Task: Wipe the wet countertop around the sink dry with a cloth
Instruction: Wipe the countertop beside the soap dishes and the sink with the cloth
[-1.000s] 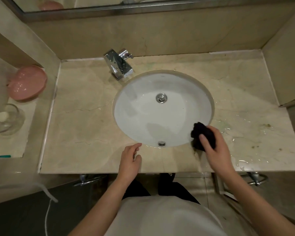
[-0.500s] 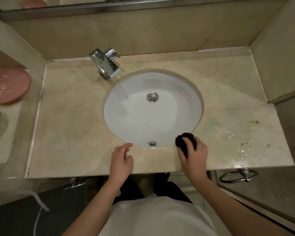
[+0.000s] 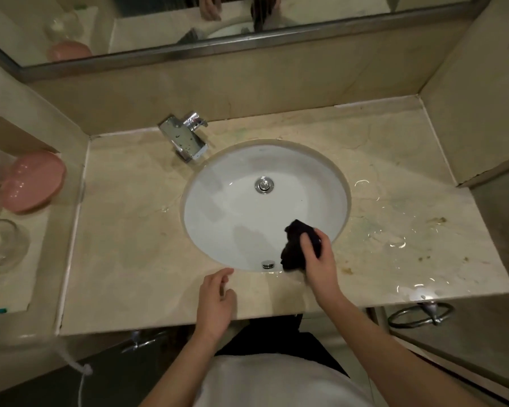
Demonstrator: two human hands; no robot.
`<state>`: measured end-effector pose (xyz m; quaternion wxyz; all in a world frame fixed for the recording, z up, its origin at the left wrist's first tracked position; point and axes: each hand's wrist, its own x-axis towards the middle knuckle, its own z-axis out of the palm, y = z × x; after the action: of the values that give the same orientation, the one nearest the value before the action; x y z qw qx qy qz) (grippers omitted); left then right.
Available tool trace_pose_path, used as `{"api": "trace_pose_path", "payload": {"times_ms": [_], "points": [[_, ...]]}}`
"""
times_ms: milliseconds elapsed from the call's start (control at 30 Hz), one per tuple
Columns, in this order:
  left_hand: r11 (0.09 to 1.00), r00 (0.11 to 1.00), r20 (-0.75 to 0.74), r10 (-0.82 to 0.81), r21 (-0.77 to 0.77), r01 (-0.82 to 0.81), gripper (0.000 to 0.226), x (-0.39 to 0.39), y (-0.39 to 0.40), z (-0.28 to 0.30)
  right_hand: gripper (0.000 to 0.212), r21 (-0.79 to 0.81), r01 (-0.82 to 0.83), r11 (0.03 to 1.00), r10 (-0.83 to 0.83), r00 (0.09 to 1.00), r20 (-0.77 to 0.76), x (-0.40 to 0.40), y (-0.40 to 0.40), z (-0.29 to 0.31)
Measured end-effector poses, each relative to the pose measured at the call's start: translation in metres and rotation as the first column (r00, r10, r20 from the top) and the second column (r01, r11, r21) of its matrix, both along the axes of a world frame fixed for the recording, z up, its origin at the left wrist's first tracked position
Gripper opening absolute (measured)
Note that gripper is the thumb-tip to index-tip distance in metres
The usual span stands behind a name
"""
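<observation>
A beige marble countertop (image 3: pixel 130 245) surrounds a white oval sink (image 3: pixel 247 212). My right hand (image 3: pixel 321 262) grips a bunched dark cloth (image 3: pixel 294 248) at the sink's front right rim, the cloth hanging partly over the basin. Puddles of water (image 3: pixel 394 239) shine on the counter to the right, with a few brown stains (image 3: pixel 437 221). My left hand (image 3: pixel 215 301) rests on the front edge of the counter, fingers relaxed and holding nothing.
A chrome faucet (image 3: pixel 185 139) stands at the sink's back left. On a lower left ledge sit a pink soap dish (image 3: pixel 33 180) and a glass bowl (image 3: pixel 3 245). A mirror (image 3: pixel 218 22) runs along the back wall. A chrome towel ring (image 3: pixel 420 315) hangs under the right front edge.
My right hand has lifted the cloth from the front rim up and over the sink's edge. My view tilted upward, showing more of the mirror. The left hand stayed put.
</observation>
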<state>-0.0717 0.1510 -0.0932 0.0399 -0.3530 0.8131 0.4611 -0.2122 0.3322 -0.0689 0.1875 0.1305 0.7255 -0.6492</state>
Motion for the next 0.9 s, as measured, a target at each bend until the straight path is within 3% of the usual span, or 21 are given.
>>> {"api": "trace_pose_path", "payload": {"times_ms": [133,200,333,467,600,733,900], "points": [[0.992,1.0,-0.017,-0.02,-0.121,0.018,0.042,-0.014,0.02,0.006,0.028,-0.114,0.141,0.983,-0.126,0.983,0.132,-0.007,0.031,0.029],[0.983,0.979,-0.094,-0.182,-0.026,0.181,0.043,-0.03,0.068,-0.001,0.032,-0.079,0.235,0.969,-0.223,0.966,0.133,-0.004,0.084,0.029],[0.931,0.898,-0.243,-0.366,-0.076,0.358,0.038,-0.076,0.106,0.007,0.045,-0.178,0.226,0.958,-0.188,0.96,0.208,-0.023,0.109,0.029],[0.903,0.886,-0.177,-0.429,-0.054,0.426,0.037,-0.102,0.102,-0.001,0.049,-0.154,0.175,0.973,-0.142,0.969,0.203,-0.025,0.112,0.028],[0.91,0.904,-0.108,-0.413,-0.015,0.414,0.037,-0.112,0.111,-0.008,0.051,-0.028,0.201,0.979,-0.196,0.972,0.127,-0.033,0.15,0.037],[0.953,0.955,-0.046,-0.293,0.063,0.295,0.033,-0.129,0.137,-0.012,0.049,0.223,0.219,0.95,-0.207,0.975,-0.074,-0.068,0.216,0.052],[0.974,0.981,-0.05,-0.189,-0.138,0.181,0.037,-0.128,0.158,-0.025,0.055,0.619,0.198,0.76,-0.128,0.979,-0.155,-0.11,0.288,0.016]]}}
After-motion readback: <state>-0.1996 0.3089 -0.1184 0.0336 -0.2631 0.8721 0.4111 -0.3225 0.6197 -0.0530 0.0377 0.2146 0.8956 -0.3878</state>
